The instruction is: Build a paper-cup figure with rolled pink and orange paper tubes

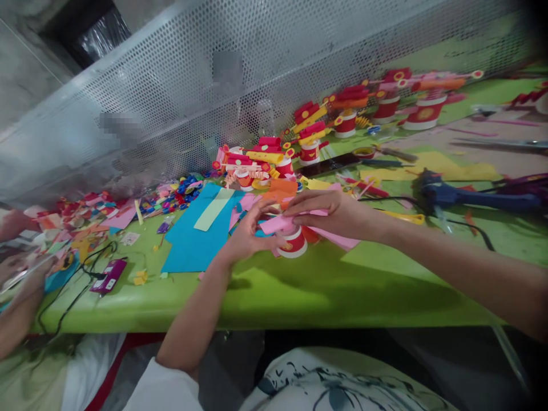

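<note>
Near the green table's (334,291) front edge is a red-and-white cup (294,244). The left hand (248,233) curls at its side — I can't tell if it grips. The right hand (327,210) pinches pink paper (274,224) over the cup's top. Blue paper (192,251) lies left — red cups (428,113) stand far back.

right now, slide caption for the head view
Right hand holds pink paper over a red cup, left hand alongside.
</note>
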A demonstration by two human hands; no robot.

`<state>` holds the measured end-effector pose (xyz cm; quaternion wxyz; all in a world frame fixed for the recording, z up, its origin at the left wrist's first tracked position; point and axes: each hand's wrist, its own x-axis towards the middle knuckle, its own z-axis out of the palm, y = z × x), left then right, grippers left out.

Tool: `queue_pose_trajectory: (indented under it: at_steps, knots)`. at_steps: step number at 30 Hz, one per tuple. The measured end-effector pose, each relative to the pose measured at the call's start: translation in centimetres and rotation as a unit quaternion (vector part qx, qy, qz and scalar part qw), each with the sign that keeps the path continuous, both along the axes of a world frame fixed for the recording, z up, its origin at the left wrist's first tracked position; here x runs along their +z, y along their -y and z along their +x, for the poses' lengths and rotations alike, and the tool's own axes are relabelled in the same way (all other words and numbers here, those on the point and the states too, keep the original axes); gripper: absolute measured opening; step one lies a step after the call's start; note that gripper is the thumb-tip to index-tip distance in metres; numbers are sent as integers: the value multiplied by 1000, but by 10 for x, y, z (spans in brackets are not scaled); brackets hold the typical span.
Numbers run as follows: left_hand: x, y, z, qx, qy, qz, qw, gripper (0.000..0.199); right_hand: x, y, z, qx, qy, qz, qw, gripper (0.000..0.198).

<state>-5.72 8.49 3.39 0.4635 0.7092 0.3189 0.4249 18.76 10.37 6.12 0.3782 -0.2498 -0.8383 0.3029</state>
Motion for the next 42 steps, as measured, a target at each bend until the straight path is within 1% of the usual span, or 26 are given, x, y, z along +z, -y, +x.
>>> queue_pose_trajectory:
  at_steps: [2, 4, 5, 7, 10, 13, 18, 24, 29, 31, 34, 38, 40, 42]
  knots:
    - [4, 1, -3, 38, 24, 44, 998, 60, 0, 0, 1, 2, 4, -1, 1000, 24]
    - [6, 2, -2, 86, 25, 105, 990, 41, 0, 1, 2, 0, 9, -2, 1000, 26]
    - [7, 3, -1, 99, 14, 137, 985, 34, 1, 1, 2, -3, 11, -3, 1000, 26]
    - [8, 5, 1, 104, -11, 189, 976, 22, 1, 2, 3, -7, 11, -2, 1000, 27]
    - [9, 8, 5, 101, -27, 225, 969, 12, 1, 2, 3, 2, 7, -6, 1000, 29]
    - [10, 9, 7, 104, -39, 228, 967, 7, -2, 1, 2, 4, -2, -25, 1000, 31]
    - [8, 10, 5, 108, -58, 241, 963, 8, -9, -1, 1, 3, -6, -39, 999, 31]
    - [6, 8, 5, 112, -102, 266, 952, 7, -14, -4, 2, -1, 0, -37, 999, 28]
    - [5, 7, 6, 109, -94, 274, 951, 6, -13, -2, 1, -17, -1, -21, 1000, 25]
    - [5, 8, 7, 109, -91, 276, 951, 9, -12, -1, 1, -24, 5, -17, 1000, 25]
    - [5, 9, 7, 118, -82, 265, 954, 21, -9, -1, 1, -32, 11, -6, 999, 25]
    - [5, 8, 7, 134, -72, 211, 966, 37, -6, -2, 1, -49, 30, 7, 998, 29]
    - [4, 7, 6, 138, -67, 199, 968, 36, -5, -3, 1, -55, 43, 4, 998, 35]
    - [3, 6, 6, 142, -69, 205, 966, 31, -5, -3, 2, -59, 51, 1, 997, 39]
